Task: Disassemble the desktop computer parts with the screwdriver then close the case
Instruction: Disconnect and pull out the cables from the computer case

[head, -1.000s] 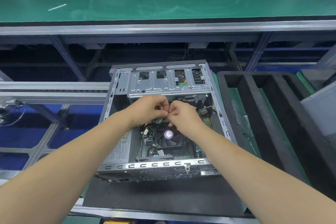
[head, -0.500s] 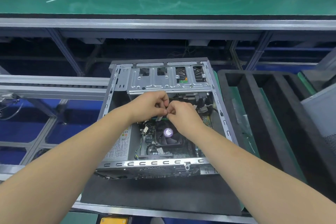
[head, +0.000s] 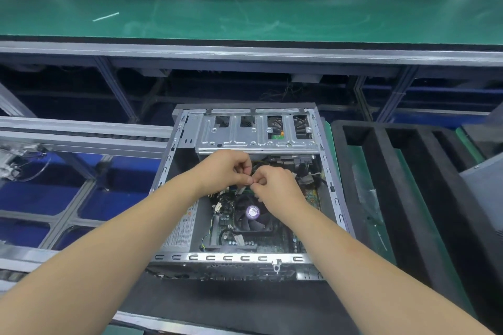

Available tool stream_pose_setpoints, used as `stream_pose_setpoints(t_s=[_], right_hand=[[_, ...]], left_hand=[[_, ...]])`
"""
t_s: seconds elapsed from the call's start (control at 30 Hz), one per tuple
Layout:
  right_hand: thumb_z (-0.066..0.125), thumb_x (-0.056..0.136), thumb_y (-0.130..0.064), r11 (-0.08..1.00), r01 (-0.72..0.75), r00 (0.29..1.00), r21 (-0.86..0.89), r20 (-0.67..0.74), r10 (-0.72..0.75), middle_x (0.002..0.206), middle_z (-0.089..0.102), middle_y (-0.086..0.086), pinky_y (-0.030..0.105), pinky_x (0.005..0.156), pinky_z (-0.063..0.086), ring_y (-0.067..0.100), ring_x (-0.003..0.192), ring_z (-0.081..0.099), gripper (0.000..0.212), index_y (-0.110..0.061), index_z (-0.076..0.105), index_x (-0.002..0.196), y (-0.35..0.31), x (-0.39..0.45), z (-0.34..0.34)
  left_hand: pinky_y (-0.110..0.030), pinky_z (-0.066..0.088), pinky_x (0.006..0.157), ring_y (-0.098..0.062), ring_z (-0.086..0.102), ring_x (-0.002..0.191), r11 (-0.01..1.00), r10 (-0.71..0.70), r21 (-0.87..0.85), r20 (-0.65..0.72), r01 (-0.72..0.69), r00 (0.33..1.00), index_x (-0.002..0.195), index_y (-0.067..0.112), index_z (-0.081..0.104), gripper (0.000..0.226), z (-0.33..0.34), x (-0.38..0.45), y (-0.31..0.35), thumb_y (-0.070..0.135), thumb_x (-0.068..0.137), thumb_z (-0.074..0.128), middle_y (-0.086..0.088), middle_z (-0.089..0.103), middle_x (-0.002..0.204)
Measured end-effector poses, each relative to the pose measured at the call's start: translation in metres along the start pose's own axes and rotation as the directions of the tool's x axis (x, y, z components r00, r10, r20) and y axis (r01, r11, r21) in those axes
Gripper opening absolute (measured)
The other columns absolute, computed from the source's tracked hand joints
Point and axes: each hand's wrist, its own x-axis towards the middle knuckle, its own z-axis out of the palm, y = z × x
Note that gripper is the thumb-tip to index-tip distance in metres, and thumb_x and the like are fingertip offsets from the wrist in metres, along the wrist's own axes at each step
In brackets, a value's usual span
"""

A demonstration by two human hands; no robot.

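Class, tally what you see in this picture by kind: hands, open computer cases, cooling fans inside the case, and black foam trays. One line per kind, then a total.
Hands: 2, the left hand and the right hand
Open computer cases: 1
Cooling fans: 1
Black foam trays: 1
Total: 5

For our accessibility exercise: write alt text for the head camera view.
Both hands, left hand and right hand, meet with curled fingers over a small part inside an open grey metal desktop computer case, above its black round cooling fan. A black foam slotted tray lies right.
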Motion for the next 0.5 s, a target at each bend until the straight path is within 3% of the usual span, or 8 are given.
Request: stream_pose_setpoints(t_s=[0.1,0.3,0.4,0.5], right_hand=[[0.065,0.098,-0.016,1.0,-0.012,1.0,0.027,-0.008,0.012,0.091,0.073,0.005,0.043,0.083,0.057,0.028,0.085,0.07,0.007,-0.014,0.071,0.1,0.0023,0.0011,0.0004],[0.064,0.098,-0.015,0.999,-0.001,1.0,0.054,-0.015,0.002,0.092,0.073,0.007,0.044,0.082,0.058,0.028,0.086,0.071,0.007,-0.014,0.071,0.096,0.0094,0.007,0.0051],[0.063,0.098,-0.015,0.999,0.0,1.0,0.051,-0.016,0.001,0.094,0.074,0.007,0.044,0.084,0.058,0.029,0.09,0.071,0.009,-0.021,0.066,0.093,0.0094,0.0079,0.0059],[0.063,0.098,-0.015,0.999,0.008,1.0,0.051,-0.031,-0.007,0.093,0.073,0.006,0.043,0.085,0.057,0.029,0.091,0.07,0.009,-0.018,0.07,0.098,0.0078,0.007,0.0046]], left_hand=[[-0.012,0.044,0.058,0.0,0.059,0.062,0.996,0.015,0.088,-0.011,-0.014,1.0,0.079,0.027,0.068,0.014,0.0,-0.0005,0.0028,0.028,0.085,0.08,0.01,0.071,0.073],[-0.036,0.053,0.071,-0.01,0.061,0.075,0.963,0.029,0.268,-0.006,-0.026,1.0,0.081,0.031,0.064,0.015,0.0022,-0.0013,0.0055,0.038,0.093,0.069,0.01,0.066,0.081],[-0.036,0.052,0.075,-0.008,0.058,0.079,0.945,0.046,0.324,-0.01,-0.04,0.999,0.081,0.034,0.061,0.016,0.0023,-0.0021,0.0067,0.041,0.095,0.067,0.012,0.064,0.083],[-0.03,0.05,0.069,-0.004,0.056,0.07,0.966,0.035,0.259,-0.011,-0.031,0.999,0.081,0.032,0.063,0.015,0.0005,-0.003,0.0057,0.039,0.094,0.069,0.011,0.066,0.077]])
